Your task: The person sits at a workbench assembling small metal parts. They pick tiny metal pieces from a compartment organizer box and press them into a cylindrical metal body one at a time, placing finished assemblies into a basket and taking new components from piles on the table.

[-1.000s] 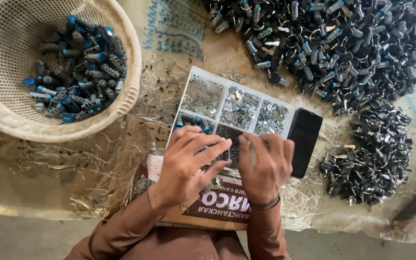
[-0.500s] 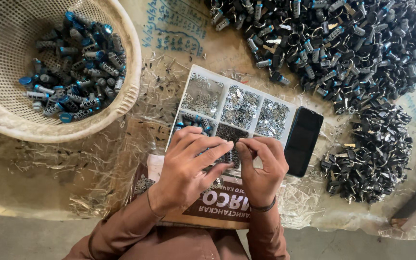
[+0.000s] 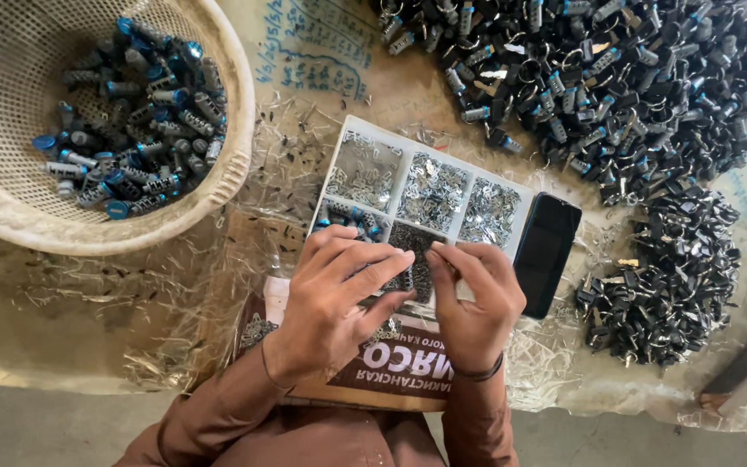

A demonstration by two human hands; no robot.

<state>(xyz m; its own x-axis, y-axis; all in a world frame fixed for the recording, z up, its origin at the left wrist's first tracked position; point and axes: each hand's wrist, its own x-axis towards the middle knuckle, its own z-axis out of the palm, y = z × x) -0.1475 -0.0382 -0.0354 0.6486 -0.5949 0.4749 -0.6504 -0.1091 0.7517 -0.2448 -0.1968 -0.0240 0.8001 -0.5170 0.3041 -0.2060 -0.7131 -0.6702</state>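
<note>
plastic-covered desk [image 3: 62, 311], strewn with clippings. left hand [image 3: 335, 298] and right hand [image 3: 473, 298] meet fingertip to fingertip over the near edge of the tray [image 3: 512, 186], pinching a small part too hidden to identify; its axis cannot be told. tray lies directly ahead, long axis left-right. basket [image 3: 239, 130] sits far left.

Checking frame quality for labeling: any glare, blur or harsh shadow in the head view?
Head view: sharp, evenly lit, shadows soft. Mild glare on the clear plastic sheet and the black phone. Left hand and right hand are crisp, though they hide what they work on over the compartment tray.
</note>
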